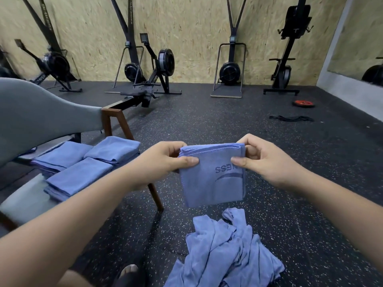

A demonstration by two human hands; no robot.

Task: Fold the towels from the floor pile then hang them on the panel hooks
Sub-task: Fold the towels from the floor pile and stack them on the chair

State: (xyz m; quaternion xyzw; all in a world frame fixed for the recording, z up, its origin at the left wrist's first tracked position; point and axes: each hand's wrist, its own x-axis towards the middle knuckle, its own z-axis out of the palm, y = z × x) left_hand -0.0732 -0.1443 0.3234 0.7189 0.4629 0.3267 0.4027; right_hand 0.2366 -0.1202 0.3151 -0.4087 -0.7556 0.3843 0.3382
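While both hands pinch its top corners, folded towel (211, 175) hangs. Left hand (165, 162), right hand (263, 158) grasping. Loose pile (226, 251) on floor (290, 141).

- My left hand (163, 162) and right hand (263, 160) pinch the folded towel (212, 179) at its top corners, one at each side; it hangs between them, above the floor (207, 121)
- The towel pile (226, 251) lies on the floor directly below the held towel, nearer to me
- My foot (128, 272) rests on the floor just left of the pile
- The chair (41, 121) stands to my left
- Three stacks of folded towels (78, 177) lie close together on the chair seat
- The rowing machine (145, 88) stands behind the chair, before the wall (186, 27)
- A weight plate (303, 103) lies on the floor far to the right, with a band (291, 118) just in front of it
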